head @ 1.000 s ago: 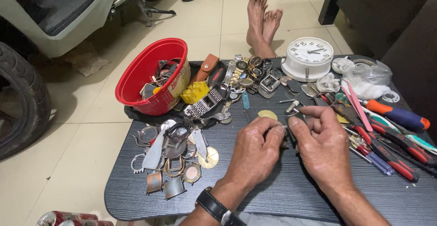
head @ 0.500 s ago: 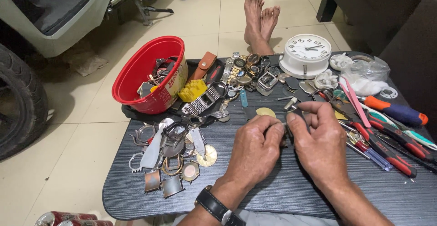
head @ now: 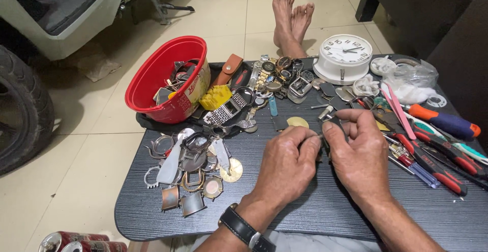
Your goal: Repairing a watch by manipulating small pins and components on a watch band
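My left hand (head: 287, 163) and my right hand (head: 358, 153) meet over the middle of a dark tabletop (head: 315, 216). Together they pinch a small dark watch part (head: 325, 132); most of it is hidden by my fingers. A thin metal pin shows between the fingertips. A black wristwatch (head: 243, 227) sits on my left wrist. A pile of watch cases and bezels (head: 195, 168) lies left of my left hand. A small gold disc (head: 297, 122) rests just beyond my fingers.
A red tub (head: 160, 76) of watch parts stands at the back left, beside loose watches and bands (head: 277, 74). A white clock (head: 345, 56) lies at the back. Pliers and screwdrivers (head: 437, 140) lie on the right. My bare feet (head: 291, 13) stretch out on the tiled floor. Cans (head: 81, 242) sit bottom left.
Both hands stay together on the small part, with only slight finger shifts. The view has moved a little.
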